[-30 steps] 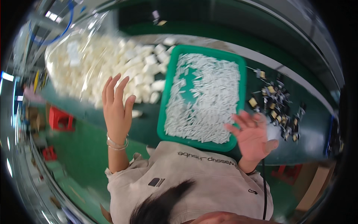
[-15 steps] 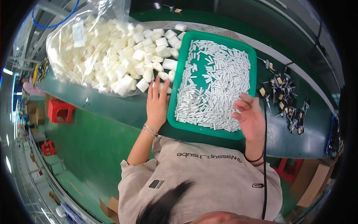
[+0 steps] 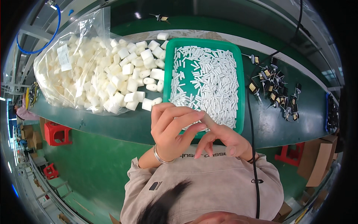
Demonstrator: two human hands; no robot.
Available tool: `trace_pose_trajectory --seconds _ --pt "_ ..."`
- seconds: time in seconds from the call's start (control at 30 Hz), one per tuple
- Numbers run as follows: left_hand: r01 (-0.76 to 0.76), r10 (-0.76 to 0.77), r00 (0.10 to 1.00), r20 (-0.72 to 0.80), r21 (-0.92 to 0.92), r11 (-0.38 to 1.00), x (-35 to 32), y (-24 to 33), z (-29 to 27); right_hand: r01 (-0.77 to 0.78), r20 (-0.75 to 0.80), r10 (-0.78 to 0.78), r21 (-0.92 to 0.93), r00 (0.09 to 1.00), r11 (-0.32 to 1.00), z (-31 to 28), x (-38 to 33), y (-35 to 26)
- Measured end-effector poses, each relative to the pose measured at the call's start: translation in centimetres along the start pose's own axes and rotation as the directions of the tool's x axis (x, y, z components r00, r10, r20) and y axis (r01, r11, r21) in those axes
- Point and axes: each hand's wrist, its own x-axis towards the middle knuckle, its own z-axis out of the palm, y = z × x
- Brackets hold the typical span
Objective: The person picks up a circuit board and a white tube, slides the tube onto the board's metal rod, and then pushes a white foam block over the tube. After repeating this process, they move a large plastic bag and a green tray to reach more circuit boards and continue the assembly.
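The left hand (image 3: 169,128) and the right hand (image 3: 227,140) meet just above the near edge of the green tray (image 3: 241,86), fingertips touching each other in front of the person's chest. The left hand's fingers (image 3: 179,114) are curled inward with the thumb pressed toward the right hand's forefinger, as if pinching something small between them, but whether a piece is actually held there cannot be told. The right hand's fingers (image 3: 209,143) are bent and point down toward the beige top, not clenched. A silver bangle (image 3: 161,156) sits on the left wrist. The tray lies on the dark green desk (image 3: 123,125) and is filled with a dense layer of small white tubes (image 3: 209,78), heaped mostly toward its right and far parts. Just left of the tray, touching its wall, lies a spill of white foam blocks (image 3: 130,84) coming out of a large clear plastic bag (image 3: 71,74) that stretches to the far left. To the right of the tray, well apart from the hands, a cluster of small black and yellow wired parts (image 3: 276,89) is scattered on the desk. A black cable (image 3: 251,127) runs down beside the tray's right wall. A red stool (image 3: 56,132) stands on the floor at the left.
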Motion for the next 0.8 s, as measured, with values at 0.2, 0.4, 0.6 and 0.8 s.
trace_pose_trajectory --seconds 0.2,0.4,0.6,0.8 --pt "0.069 -0.069 0.996 0.051 -0.015 0.997 0.4 -0.4 -0.2 0.025 -0.033 -0.030 -0.142 0.999 0.990 0.0 -0.3 0.3" --pt "0.204 -0.170 0.959 0.225 -0.134 0.970 0.9 -1.2 -0.9 -0.007 -0.015 0.004 -0.204 1.000 0.979 -0.2 -0.1 0.2" --pt "0.213 -0.167 0.956 0.241 -0.176 0.961 -1.5 -1.7 -0.5 -0.012 -0.151 -0.023 -0.229 0.988 0.973 0.7 0.0 -0.2" --pt "0.244 -0.207 0.965 0.163 -0.254 0.936 -3.3 -1.2 0.2 -0.023 -0.258 -0.079 -0.371 0.963 0.928 1.1 -0.6 1.1"
